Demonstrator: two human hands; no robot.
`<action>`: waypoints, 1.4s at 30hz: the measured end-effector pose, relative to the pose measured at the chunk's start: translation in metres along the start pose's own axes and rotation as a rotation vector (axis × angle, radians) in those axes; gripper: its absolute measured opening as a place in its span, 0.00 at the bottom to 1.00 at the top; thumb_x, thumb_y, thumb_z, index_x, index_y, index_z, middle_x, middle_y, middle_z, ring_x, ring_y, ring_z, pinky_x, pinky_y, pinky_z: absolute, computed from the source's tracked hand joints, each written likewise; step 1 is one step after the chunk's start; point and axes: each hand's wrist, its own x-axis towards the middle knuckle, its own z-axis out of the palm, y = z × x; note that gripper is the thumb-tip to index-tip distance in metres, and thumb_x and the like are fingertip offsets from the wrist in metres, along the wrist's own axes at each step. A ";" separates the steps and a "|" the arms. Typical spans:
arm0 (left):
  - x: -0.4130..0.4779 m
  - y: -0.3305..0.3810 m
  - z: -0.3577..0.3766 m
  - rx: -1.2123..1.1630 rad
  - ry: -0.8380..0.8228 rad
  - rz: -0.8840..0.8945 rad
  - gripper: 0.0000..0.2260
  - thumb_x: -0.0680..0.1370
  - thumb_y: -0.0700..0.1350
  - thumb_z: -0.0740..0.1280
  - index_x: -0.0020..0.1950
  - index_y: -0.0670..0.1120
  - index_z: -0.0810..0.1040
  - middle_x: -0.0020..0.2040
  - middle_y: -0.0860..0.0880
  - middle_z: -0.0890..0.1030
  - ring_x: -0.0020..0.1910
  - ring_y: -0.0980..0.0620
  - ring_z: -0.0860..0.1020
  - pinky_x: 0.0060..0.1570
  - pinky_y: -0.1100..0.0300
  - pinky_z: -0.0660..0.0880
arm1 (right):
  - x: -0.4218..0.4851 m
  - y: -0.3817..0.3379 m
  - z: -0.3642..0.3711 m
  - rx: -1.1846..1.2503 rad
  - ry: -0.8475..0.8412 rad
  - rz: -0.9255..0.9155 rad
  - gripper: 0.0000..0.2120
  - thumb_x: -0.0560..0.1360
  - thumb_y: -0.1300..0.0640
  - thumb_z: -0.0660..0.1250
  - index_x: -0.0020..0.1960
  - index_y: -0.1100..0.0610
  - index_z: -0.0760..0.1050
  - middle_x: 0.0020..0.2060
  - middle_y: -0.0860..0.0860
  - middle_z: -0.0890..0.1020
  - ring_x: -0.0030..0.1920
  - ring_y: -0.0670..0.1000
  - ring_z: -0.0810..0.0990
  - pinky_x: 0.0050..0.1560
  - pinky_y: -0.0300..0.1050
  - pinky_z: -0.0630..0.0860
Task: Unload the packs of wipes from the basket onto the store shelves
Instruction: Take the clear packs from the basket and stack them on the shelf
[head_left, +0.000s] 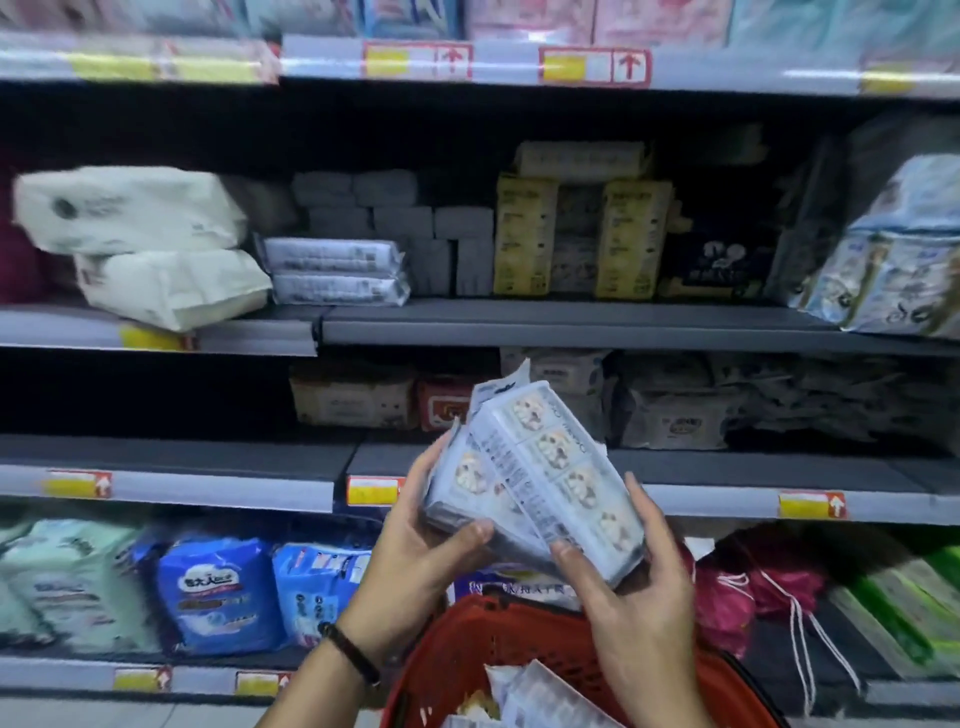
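Two pale blue packs of wipes (540, 467), printed with dog faces, are held together above the red basket (519, 649), tilted with their tops toward the shelves. My left hand (421, 551) grips the left pack from below and behind. My right hand (628, 582) grips the lower right end of the other pack. More packs of wipes (540, 696) lie inside the basket. Two flat packs of the same kind (335, 270) are stacked on the middle shelf (571, 322).
Shelves fill the view. White tissue bags (145, 244), grey bundles (410, 228) and yellow boxes (524, 239) sit on the middle shelf, wipe packs (670, 405) one level lower. Blue bags (218, 592) and green packs (914, 618) stand on the lowest shelf.
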 end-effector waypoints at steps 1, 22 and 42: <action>0.002 0.009 -0.001 0.024 0.026 0.038 0.36 0.78 0.31 0.73 0.79 0.58 0.68 0.73 0.46 0.78 0.70 0.39 0.79 0.57 0.38 0.82 | 0.007 -0.011 0.008 -0.009 -0.015 -0.040 0.42 0.65 0.56 0.85 0.75 0.38 0.73 0.69 0.46 0.79 0.68 0.44 0.80 0.54 0.36 0.83; 0.171 0.246 -0.115 0.689 0.574 0.454 0.19 0.73 0.49 0.80 0.60 0.58 0.77 0.52 0.52 0.87 0.50 0.49 0.87 0.50 0.45 0.85 | 0.219 -0.187 0.258 -0.160 -0.050 -0.329 0.51 0.67 0.32 0.79 0.82 0.53 0.66 0.65 0.46 0.79 0.68 0.47 0.76 0.71 0.49 0.75; 0.201 0.241 -0.115 1.622 0.653 0.208 0.28 0.82 0.37 0.66 0.80 0.46 0.61 0.81 0.37 0.58 0.66 0.34 0.78 0.60 0.48 0.77 | 0.242 -0.190 0.289 -0.580 -0.293 -0.158 0.37 0.72 0.30 0.73 0.66 0.58 0.72 0.63 0.55 0.77 0.60 0.55 0.78 0.54 0.50 0.78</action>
